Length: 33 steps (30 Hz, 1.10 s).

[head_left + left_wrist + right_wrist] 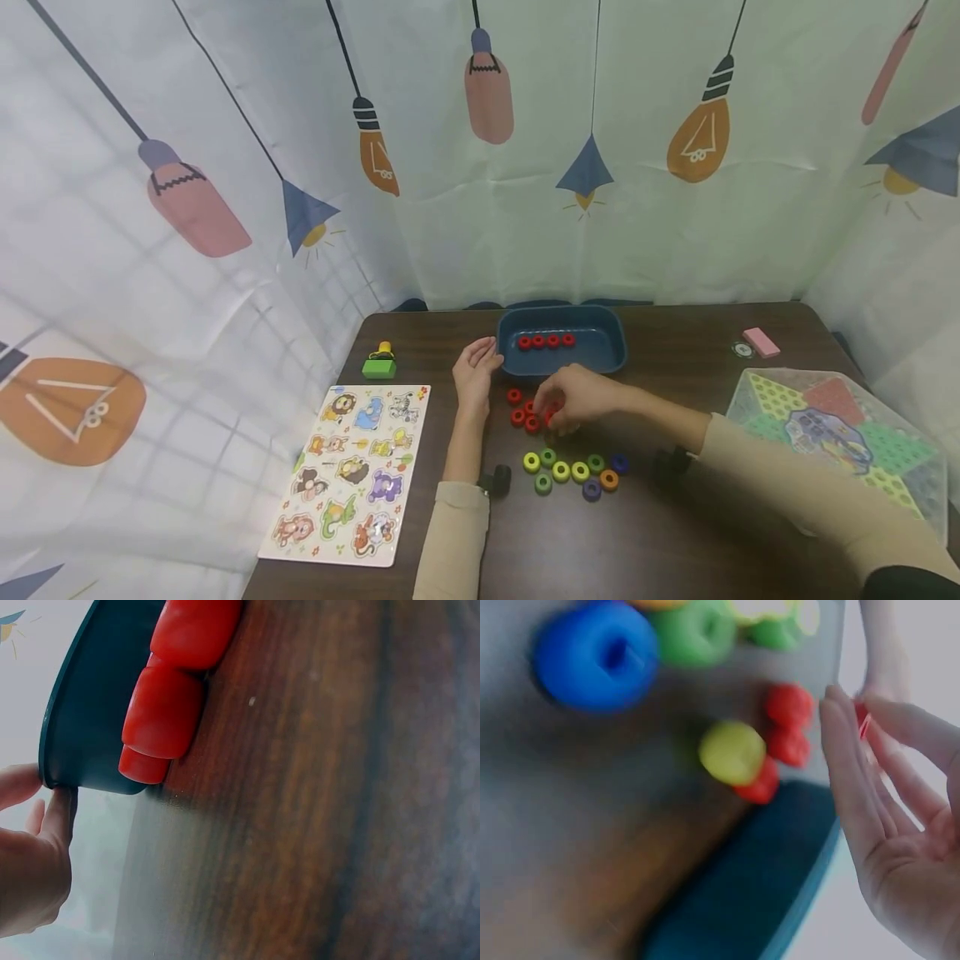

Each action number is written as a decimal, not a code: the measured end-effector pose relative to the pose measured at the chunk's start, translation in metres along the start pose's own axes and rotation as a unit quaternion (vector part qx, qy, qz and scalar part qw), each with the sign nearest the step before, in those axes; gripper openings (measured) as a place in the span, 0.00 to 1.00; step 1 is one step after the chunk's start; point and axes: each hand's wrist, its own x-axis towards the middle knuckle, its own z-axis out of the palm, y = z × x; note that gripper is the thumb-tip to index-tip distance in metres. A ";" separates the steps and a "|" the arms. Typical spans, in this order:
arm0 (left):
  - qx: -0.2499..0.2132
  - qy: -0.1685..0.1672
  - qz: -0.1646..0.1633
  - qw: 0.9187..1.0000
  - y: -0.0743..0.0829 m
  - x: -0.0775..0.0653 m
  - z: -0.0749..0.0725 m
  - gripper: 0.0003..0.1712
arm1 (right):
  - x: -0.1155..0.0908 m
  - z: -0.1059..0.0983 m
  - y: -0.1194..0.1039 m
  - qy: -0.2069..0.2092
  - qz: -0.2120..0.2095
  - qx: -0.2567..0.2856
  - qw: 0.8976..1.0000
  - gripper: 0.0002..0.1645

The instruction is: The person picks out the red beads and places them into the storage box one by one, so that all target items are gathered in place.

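Right hand (576, 398): fingers bent, thumb and forefinger in a narrow pinch on a red ring (863, 720), a sliver of which shows between the fingertips. Lies over the loose red group, on the near side of the tray.

Left hand (474, 375): grip loose, fingers relaxed; thumb and a fingertip touch the left end of the tray. Nothing lifted.

Tray (618, 367), dark blue, oblong: just beyond the right hand, at the left hand's fingertips. Contains four small red rings (553, 341) in a row.

Loose red rings (517, 417): small group on the table, immediately left of the right hand's pinch, between the two hands; some partly hidden by the fingers.

Coloured rings, nearer the wearer than the right hand: three yellow rings (561, 472), three green rings (543, 483), two blue-to-violet rings (592, 489), one orange ring (609, 480).

Animal puzzle board (360, 475): left of the left hand, flat.

Green block (378, 369), with a yellow-and-black piece (383, 350) just behind: left of the left hand, beyond the board.

Pink block (761, 342) and round disc (743, 350): well right of the pinch, beside each other.

Clear box (896, 446), patterned: right of the pinch, partly behind the right sleeve.

Table (540, 558): dark wood grain, under all items.
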 end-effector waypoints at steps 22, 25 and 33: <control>0.003 -0.010 0.001 1.000 0.000 0.000 0.001 0.29 | 0.098 -0.086 0.012 0.021 0.065 0.024 0.997 0.20; 0.002 -0.007 -0.002 1.000 -0.001 0.002 0.001 0.29 | 0.112 -0.084 0.019 0.027 0.075 0.022 0.997 0.20; -0.001 0.021 0.005 1.000 -0.017 0.010 -0.003 0.26 | 0.132 -0.074 0.033 0.030 0.107 0.045 0.993 0.19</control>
